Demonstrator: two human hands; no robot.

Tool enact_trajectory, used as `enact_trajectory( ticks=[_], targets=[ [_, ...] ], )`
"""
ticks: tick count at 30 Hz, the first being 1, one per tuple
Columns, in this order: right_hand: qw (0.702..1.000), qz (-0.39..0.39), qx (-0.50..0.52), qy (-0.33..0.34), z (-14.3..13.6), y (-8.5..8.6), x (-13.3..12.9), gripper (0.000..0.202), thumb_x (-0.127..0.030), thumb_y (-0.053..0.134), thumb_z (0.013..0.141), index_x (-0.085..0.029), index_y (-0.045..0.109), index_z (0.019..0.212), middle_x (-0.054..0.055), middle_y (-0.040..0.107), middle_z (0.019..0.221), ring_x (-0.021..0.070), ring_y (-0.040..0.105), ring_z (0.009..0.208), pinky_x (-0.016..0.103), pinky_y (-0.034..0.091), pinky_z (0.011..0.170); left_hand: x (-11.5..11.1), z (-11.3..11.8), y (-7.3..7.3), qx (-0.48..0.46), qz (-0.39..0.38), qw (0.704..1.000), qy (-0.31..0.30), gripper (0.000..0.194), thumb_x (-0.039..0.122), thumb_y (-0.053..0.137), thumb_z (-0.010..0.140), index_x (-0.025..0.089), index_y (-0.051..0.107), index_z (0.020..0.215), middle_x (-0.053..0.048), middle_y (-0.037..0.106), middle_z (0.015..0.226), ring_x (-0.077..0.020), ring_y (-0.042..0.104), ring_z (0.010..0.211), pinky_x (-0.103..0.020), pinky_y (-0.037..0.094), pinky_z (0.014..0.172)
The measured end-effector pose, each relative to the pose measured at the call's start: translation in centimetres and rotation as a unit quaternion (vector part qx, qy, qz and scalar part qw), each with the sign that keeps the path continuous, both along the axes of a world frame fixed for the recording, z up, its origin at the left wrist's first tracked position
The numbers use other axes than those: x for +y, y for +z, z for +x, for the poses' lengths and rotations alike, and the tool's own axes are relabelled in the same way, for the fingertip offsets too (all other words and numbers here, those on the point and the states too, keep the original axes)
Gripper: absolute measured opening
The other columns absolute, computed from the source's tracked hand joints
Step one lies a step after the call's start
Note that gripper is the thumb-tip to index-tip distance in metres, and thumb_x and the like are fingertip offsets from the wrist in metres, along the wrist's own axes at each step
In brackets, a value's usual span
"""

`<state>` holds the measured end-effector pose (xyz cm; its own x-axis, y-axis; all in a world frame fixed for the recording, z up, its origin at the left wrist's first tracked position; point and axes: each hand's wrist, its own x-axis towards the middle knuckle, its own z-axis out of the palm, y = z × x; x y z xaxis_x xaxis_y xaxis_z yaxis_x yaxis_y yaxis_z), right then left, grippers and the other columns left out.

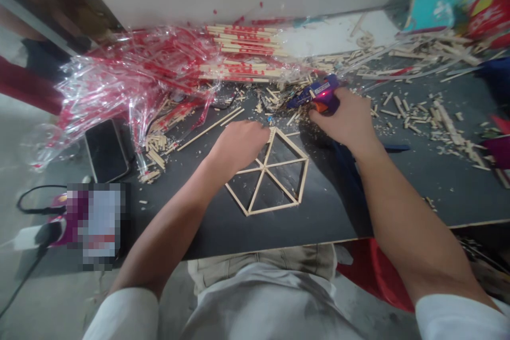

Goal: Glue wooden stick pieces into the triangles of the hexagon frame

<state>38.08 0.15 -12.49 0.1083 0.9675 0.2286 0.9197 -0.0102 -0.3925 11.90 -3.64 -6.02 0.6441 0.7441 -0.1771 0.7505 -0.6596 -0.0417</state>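
Observation:
A hexagonal frame of pale wooden sticks (pixel 264 169), with spokes meeting in the middle, lies flat on the dark tabletop. My left hand (pixel 243 146) covers its upper left side, fingers curled down on the frame close to the top corner; the fingertips are partly hidden. In my right hand (pixel 350 117) is a blue-purple hot glue gun (pixel 319 93) with an orange trigger and a small glowing red light. Its nozzle points left, above scattered stick bits and beyond the frame's top corner.
Clear plastic wrappers with red print (pixel 159 64) heap at the back left, beside bundled chopsticks (pixel 243 71). Cut stick pieces (pixel 442 117) litter the right side. A phone (pixel 107 151) and plugged-in chargers (pixel 51 231) lie left. A turquoise cup (pixel 430 5) stands back right.

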Motion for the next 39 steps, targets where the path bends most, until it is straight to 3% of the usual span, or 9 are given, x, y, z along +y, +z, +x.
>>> enact_trajectory(
  ticks=[6, 12, 18, 24, 29, 33, 39],
  targets=[
    [1.0, -0.012, -0.01, -0.011, -0.2, 0.6, 0.0, 0.025, -0.038, 0.074, 0.074, -0.025, 0.055, 0.081, 0.007, 0.065, 0.075, 0.0316, 0.066, 0.078, 0.048, 0.052, 0.079, 0.0, -0.1, 0.0, 0.002, -0.001, 1.0, -0.006, 0.022, 0.01, 0.055, 0.099, 0.015, 0.075, 0.105, -0.013, 0.077, 0.103, -0.0275, 0.076, 0.099, -0.033, 0.055, 0.079],
    [0.999, -0.033, -0.012, -0.015, -0.4, 1.2, -0.2, 0.027, -0.036, 0.076, 0.076, -0.027, 0.051, 0.08, 0.011, 0.067, 0.079, 0.0356, 0.067, 0.085, 0.049, 0.049, 0.08, 0.0, -0.3, 0.0, 0.006, -0.007, 1.0, -0.018, 0.02, 0.01, 0.054, 0.099, 0.013, 0.073, 0.106, -0.015, 0.076, 0.106, -0.0289, 0.076, 0.1, -0.034, 0.054, 0.078],
    [1.0, -0.024, 0.004, -0.01, -0.3, 1.0, -0.2, 0.023, -0.037, 0.074, 0.075, -0.026, 0.056, 0.084, 0.01, 0.068, 0.079, 0.0344, 0.067, 0.083, 0.051, 0.051, 0.082, 0.3, -0.1, 0.2, 0.02, -0.023, 0.999, -0.016, 0.023, 0.01, 0.051, 0.1, 0.013, 0.073, 0.107, -0.014, 0.076, 0.107, -0.0288, 0.075, 0.099, -0.033, 0.051, 0.075],
    [1.0, -0.014, -0.001, -0.006, 0.0, 0.5, 0.0, 0.024, -0.04, 0.073, 0.075, -0.024, 0.058, 0.085, 0.009, 0.067, 0.08, 0.0325, 0.068, 0.082, 0.048, 0.053, 0.081, 1.2, -1.0, 1.0, -0.044, -0.075, 0.996, 0.011, 0.022, 0.022, 0.052, 0.104, 0.014, 0.073, 0.104, -0.011, 0.077, 0.101, -0.0248, 0.072, 0.094, -0.031, 0.046, 0.074],
    [1.0, -0.013, -0.005, -0.02, 0.3, 0.3, 0.2, 0.03, -0.043, 0.076, 0.072, -0.026, 0.052, 0.081, 0.008, 0.065, 0.078, 0.0291, 0.065, 0.078, 0.046, 0.052, 0.08, 1.9, -2.6, 1.2, -0.117, -0.059, 0.99, 0.058, 0.024, 0.022, 0.05, 0.101, 0.016, 0.072, 0.099, -0.01, 0.075, 0.097, -0.0227, 0.069, 0.088, -0.032, 0.046, 0.077],
    [0.999, -0.019, 0.002, -0.034, 0.4, 0.2, 0.2, 0.032, -0.046, 0.076, 0.074, -0.024, 0.057, 0.086, 0.012, 0.068, 0.087, 0.0332, 0.068, 0.088, 0.047, 0.052, 0.084, 2.1, -3.5, 1.0, -0.14, -0.054, 0.987, 0.064, 0.02, 0.021, 0.052, 0.1, 0.017, 0.072, 0.099, -0.009, 0.074, 0.103, -0.0233, 0.068, 0.094, -0.032, 0.047, 0.078],
    [0.999, -0.03, 0.028, -0.024, 0.5, -0.3, 0.1, 0.041, -0.047, 0.075, 0.079, -0.018, 0.064, 0.106, 0.017, 0.069, 0.1, 0.0393, 0.068, 0.102, 0.052, 0.052, 0.09, 1.7, -2.8, 0.2, -0.093, -0.074, 0.991, 0.056, 0.032, 0.031, 0.064, 0.099, 0.012, 0.065, 0.125, -0.015, 0.069, 0.128, -0.03, 0.066, 0.119, -0.036, 0.05, 0.094]
  ],
)
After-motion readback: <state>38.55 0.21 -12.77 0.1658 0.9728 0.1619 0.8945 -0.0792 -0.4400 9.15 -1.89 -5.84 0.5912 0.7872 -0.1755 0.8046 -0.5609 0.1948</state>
